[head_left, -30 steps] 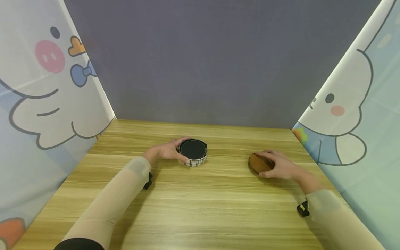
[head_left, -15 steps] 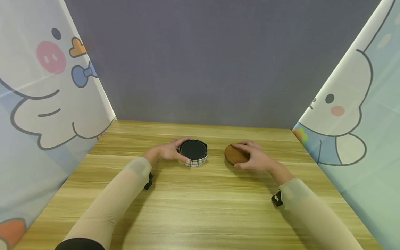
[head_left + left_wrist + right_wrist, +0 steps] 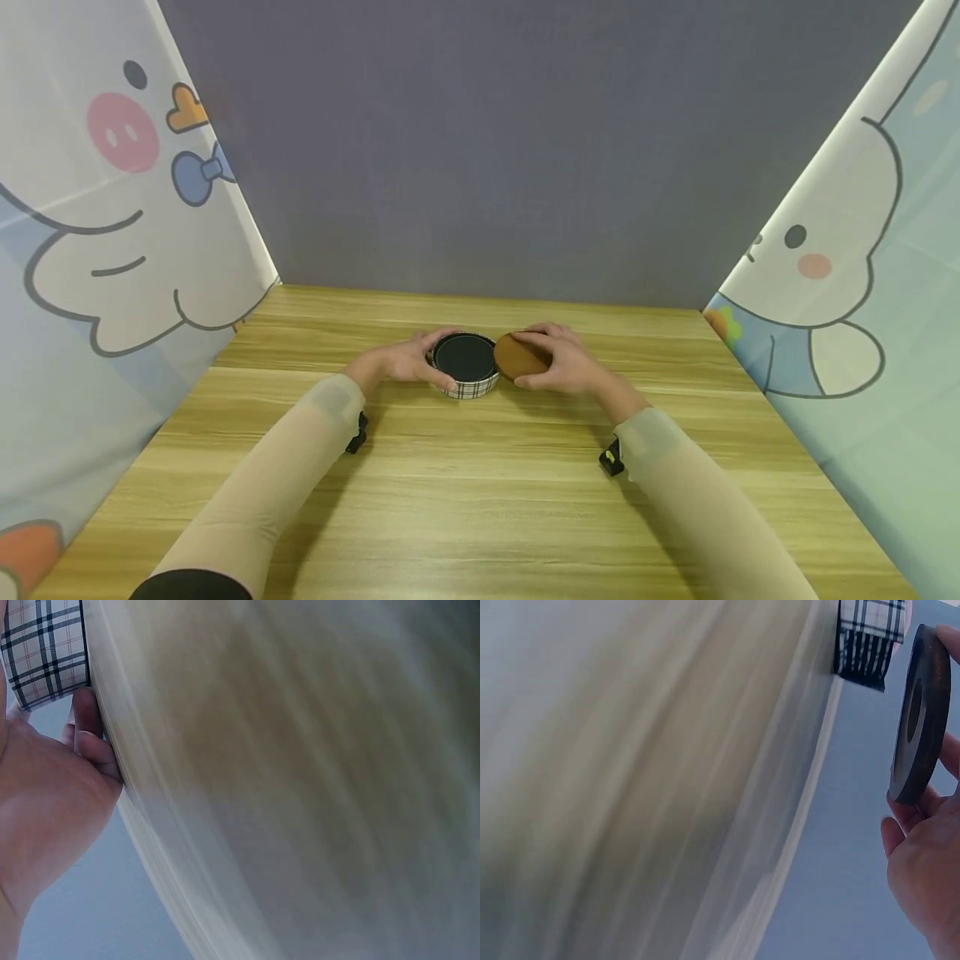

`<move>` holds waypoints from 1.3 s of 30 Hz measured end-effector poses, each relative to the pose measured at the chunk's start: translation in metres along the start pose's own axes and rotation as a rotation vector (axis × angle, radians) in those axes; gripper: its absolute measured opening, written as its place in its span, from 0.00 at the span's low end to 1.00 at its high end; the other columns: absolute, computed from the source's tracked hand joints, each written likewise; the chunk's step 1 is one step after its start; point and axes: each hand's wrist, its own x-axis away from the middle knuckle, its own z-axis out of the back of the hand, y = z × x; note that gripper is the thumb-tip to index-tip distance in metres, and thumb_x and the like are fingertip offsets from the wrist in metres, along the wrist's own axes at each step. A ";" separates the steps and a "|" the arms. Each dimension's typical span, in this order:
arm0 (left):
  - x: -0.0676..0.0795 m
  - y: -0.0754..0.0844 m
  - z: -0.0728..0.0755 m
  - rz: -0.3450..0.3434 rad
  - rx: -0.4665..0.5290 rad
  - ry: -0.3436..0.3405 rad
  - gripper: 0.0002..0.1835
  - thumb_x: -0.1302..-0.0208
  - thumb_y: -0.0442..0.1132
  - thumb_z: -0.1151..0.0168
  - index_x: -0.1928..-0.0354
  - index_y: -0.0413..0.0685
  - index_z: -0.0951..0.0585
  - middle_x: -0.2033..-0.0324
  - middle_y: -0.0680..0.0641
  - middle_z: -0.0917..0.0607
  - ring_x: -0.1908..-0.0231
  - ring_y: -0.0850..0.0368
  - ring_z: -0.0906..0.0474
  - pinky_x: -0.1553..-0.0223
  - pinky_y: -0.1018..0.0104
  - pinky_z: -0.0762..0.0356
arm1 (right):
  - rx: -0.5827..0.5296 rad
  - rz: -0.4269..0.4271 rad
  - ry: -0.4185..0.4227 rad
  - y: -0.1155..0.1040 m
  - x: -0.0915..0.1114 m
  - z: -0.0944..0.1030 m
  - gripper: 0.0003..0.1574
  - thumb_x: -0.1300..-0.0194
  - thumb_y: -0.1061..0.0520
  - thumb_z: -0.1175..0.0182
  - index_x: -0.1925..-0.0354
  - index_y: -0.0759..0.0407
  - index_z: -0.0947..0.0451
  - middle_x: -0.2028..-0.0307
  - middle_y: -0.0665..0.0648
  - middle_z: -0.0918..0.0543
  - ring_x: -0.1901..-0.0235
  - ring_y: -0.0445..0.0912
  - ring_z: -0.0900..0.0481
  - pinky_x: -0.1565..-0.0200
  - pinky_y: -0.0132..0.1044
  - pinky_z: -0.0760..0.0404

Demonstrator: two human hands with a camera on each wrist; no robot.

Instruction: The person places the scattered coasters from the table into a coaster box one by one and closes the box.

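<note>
My left hand [image 3: 405, 362] grips the left side of a round plaid coaster holder [image 3: 474, 389] on the wooden table, thumb at the front and fingers behind. Inside it a round black coaster [image 3: 463, 357] faces up, with a gap showing in the holder's right side. My right hand [image 3: 566, 365] pinches a brown round coaster [image 3: 516, 357] by its edge, tilted, its left edge overlapping the holder's right rim in the head view. The right wrist view shows the dark underside of this coaster [image 3: 922, 712], with a round mark at its centre, beside the plaid wall.
The wood-grain table [image 3: 450, 500] ends at a grey panel [image 3: 480, 150] at the back. Cartoon-printed cloth walls [image 3: 90, 208] flank it on the left and right.
My right hand has carried the brown coaster leftward from the table's right side up to the holder. The left hand and the plaid holder have stayed in place.
</note>
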 end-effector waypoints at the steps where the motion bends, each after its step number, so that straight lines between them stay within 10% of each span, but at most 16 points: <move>1: 0.000 0.000 0.000 0.000 -0.003 -0.003 0.65 0.42 0.63 0.16 0.12 0.82 0.52 0.12 0.32 0.63 0.14 0.25 0.65 0.22 0.18 0.54 | -0.006 0.005 0.000 -0.002 -0.003 -0.001 0.54 0.38 0.34 0.24 0.18 0.40 0.29 0.20 0.59 0.31 0.21 0.63 0.40 0.28 0.68 0.35; 39: 0.000 0.000 0.002 0.022 -0.036 -0.018 0.70 0.44 0.71 0.18 0.10 0.79 0.57 0.12 0.33 0.68 0.13 0.30 0.77 0.21 0.18 0.57 | -0.078 0.062 -0.084 -0.053 -0.064 -0.038 0.52 0.35 0.34 0.23 0.18 0.41 0.29 0.18 0.58 0.34 0.22 0.58 0.42 0.25 0.64 0.41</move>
